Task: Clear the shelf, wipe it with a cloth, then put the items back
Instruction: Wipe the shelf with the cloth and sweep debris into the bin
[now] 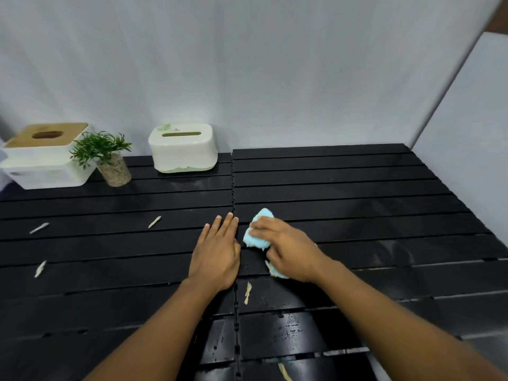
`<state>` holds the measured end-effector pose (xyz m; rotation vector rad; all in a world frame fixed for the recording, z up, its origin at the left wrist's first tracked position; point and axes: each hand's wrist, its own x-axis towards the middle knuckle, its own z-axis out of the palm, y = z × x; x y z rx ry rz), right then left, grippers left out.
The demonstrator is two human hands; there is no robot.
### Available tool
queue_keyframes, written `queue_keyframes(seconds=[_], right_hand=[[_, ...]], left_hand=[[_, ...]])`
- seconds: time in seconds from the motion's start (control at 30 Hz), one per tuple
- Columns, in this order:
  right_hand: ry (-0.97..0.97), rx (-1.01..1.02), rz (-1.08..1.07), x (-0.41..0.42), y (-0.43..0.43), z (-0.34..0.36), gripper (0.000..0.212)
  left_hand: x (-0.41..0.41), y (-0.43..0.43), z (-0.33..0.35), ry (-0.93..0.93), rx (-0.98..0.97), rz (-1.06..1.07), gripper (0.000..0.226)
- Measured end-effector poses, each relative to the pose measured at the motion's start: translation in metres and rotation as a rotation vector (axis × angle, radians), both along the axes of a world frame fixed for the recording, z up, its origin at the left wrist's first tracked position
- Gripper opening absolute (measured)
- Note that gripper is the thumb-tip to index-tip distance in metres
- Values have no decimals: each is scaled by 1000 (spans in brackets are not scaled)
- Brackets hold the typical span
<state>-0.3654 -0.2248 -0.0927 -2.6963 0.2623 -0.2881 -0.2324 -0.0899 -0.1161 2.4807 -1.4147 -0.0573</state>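
Observation:
A black slatted shelf (357,188) fills the view. My right hand (288,248) grips a light blue cloth (255,237) and holds it down on the shelf near the centre seam. My left hand (217,254) lies flat on the slats just left of the cloth, fingers straight. At the back left stand a white tissue box with a wooden lid (44,158), a small potted plant (105,158) and a white and green tissue box (182,151).
Several pale scraps lie on the slats: two at the left (39,228) (40,268), one left of centre (154,221), one by my wrists (248,292). A grey wall backs the shelf. A white panel (467,160) borders its right side.

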Motion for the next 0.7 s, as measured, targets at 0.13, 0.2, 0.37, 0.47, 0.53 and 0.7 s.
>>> queue_keyframes(seconds=[0.13,0.2,0.37,0.47,0.53,0.7], right_hand=[[-53,196,-20,-36,19,-4,59],[-146,278,-160,-51,11,0,59],[-221,96,-672,-86,-61,3,50],[-51,13,-757,-87,-69,-6,45],[-21,-50,-658,-71,-55,-10,47],[-7,-40,-383,-23,6,-8,59]], left_hand=[[-1,1,2,4,15,1,53],[-1,1,2,4,12,2,52],[-2,1,3,9,19,10,53],[-3,0,3,15,18,21,53],[-3,-1,2,15,17,23,53],[-4,-1,2,15,10,30,53]])
